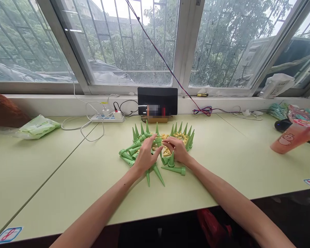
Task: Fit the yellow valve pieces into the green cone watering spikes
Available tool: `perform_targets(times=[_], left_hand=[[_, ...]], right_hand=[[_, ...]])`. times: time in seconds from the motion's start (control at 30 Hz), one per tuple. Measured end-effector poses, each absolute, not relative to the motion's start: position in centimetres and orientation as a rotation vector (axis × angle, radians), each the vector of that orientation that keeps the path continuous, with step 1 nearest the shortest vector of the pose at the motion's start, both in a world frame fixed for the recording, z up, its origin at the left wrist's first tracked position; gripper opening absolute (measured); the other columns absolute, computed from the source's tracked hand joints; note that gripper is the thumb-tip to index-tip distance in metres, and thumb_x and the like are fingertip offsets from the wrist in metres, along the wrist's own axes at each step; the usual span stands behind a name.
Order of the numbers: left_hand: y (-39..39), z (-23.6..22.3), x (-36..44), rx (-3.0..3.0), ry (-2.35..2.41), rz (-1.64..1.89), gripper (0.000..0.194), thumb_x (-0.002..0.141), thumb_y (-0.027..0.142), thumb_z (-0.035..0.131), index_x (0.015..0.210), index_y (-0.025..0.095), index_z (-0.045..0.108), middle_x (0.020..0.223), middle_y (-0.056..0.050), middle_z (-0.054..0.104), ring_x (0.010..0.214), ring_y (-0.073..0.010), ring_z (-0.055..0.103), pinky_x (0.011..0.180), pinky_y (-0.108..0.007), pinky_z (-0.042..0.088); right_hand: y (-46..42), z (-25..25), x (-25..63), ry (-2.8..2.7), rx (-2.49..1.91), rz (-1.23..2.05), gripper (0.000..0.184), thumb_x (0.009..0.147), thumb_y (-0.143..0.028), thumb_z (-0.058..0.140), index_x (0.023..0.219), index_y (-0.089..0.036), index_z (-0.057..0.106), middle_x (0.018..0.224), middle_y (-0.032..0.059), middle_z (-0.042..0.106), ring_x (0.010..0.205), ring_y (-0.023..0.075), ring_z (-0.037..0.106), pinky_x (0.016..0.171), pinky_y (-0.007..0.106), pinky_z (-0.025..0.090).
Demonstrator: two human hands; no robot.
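My left hand (pixel 146 153) has its thumb and fingers closed around a green plastic watering spike (pixel 158 142), whose wide end faces up and point faces down. The fingertips of my right hand (pixel 177 148) are pinched together beside that spike's wide end; what they hold is too small to make out. Small yellow plastic pieces (pixel 166 151) lie in a pile between and behind my hands. Under and beside my left hand, several green spikes (pixel 134 148) lie in a loose heap. One spike (pixel 174 169) lies flat below my right hand, near an upright one (pixel 171 159).
Upright spikes (pixel 189 139) curve around the pile at the back. Behind them a dark tablet screen (pixel 157 98) leans near the window ledge. A power strip (pixel 107 118) with cables and a green packet (pixel 40 126) sit left; a pink drink cup (pixel 290 137) tilts at right.
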State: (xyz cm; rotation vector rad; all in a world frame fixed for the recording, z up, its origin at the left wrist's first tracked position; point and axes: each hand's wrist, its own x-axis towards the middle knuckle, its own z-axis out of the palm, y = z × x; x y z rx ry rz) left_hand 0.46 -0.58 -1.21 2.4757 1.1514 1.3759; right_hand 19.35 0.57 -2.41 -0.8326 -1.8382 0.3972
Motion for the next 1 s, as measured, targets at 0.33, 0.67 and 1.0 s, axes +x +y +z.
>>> perform_targets(times=[0.33, 0.67, 1.0], left_hand=[[-0.9, -1.6, 0.8, 2.432, 1.096, 1.411, 0.032, 0.094, 0.021, 0.056, 0.126, 0.021, 0.052, 0.099, -0.007, 0.068, 0.08, -0.0188, 0.065, 0.077, -0.033, 0.052], [-0.9, -1.8, 0.7, 2.36, 1.155, 1.414, 0.034, 0.093, 0.018, 0.055, 0.127, 0.022, 0.052, 0.101, -0.006, 0.07, 0.088, -0.0189, 0.068, 0.077, -0.029, 0.053], [-0.8, -2.1, 0.7, 2.283, 1.168, 1.422, 0.034, 0.094, 0.02, 0.055, 0.128, 0.023, 0.051, 0.1, -0.005, 0.07, 0.086, -0.0193, 0.07, 0.077, -0.031, 0.055]], right_hand=[[0.6, -2.9, 19.3, -1.697, -0.897, 0.63, 0.023, 0.087, -0.042, 0.067, 0.096, -0.021, 0.068, 0.085, 0.0039, 0.069, 0.055, 0.0133, 0.055, 0.05, 0.028, 0.044], [0.1, -2.3, 19.1, -1.63, -0.896, 0.701, 0.028, 0.082, -0.046, 0.072, 0.086, -0.019, 0.07, 0.079, 0.0042, 0.068, 0.059, 0.0142, 0.055, 0.054, 0.027, 0.047], [-0.3, -2.2, 18.9, -1.688, -0.887, 0.632, 0.023, 0.087, -0.04, 0.067, 0.095, -0.019, 0.069, 0.085, 0.0049, 0.068, 0.062, 0.0137, 0.057, 0.053, 0.026, 0.045]])
